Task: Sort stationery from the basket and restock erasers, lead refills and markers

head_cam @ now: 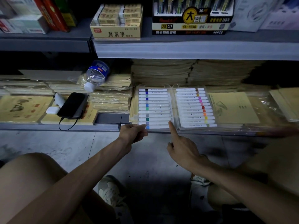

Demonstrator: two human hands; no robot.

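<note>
**Clear plastic marker case on the lower shelf, both hands at its front edge**

Item 1. Far left on the lower shelf I log a black phone with a cable, lying on yellow paper pads.

Item 2. A water bottle with a blue label lies tilted on stacked paper packs behind the phone.

Item 3. On the upper shelf stands a yellow eraser box, filled with wrapped erasers.

Item 4. My left hand is at the case's front left corner, with thumb above and curled fingers beneath, pinching the edge.

Item 5. The case lies open and flat at the shelf's front. Its left half holds white markers banded black, blue, green and grey, and its right half holds brown, pink, red, orange and yellow ones.

Item 6. My right hand has its index finger straight, with the tip touching the left half's front right corner. The other fingers are curled and hold nothing.

Item 7. A black-and-yellow lead refill box, marked 2B 0.7, stands on the upper shelf above the case.
</note>
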